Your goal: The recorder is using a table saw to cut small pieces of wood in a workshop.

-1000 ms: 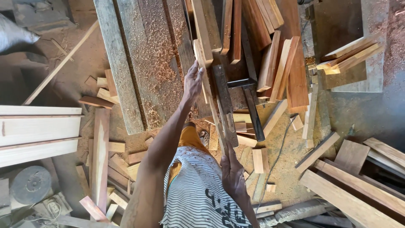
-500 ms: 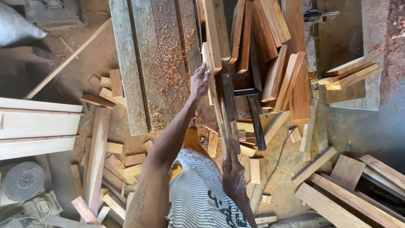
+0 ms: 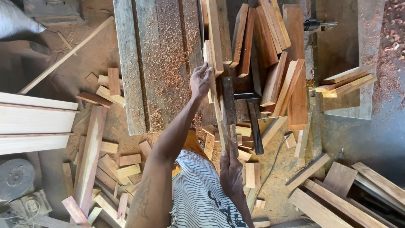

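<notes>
A long thin strip was held lengthwise over the sawdusty surface. Its far part was pinched by left hand fingers; its near end was gripped by right hand, apparently so both ends were steadied. A square lay beside.

Packages: none in view.
Labels: none legible; small pale box-like item at bottom-left floor edge, cream/grey, face too small to tell if it carries a label.
Signs: none.
Screens: none.
Sack: grey-white bag, soft rounded shape, top-left corner, lying on the dusty floor; plain surface, no print seen.
Printed cloth: dark marks on white striped shirt, bottom centre.
</notes>
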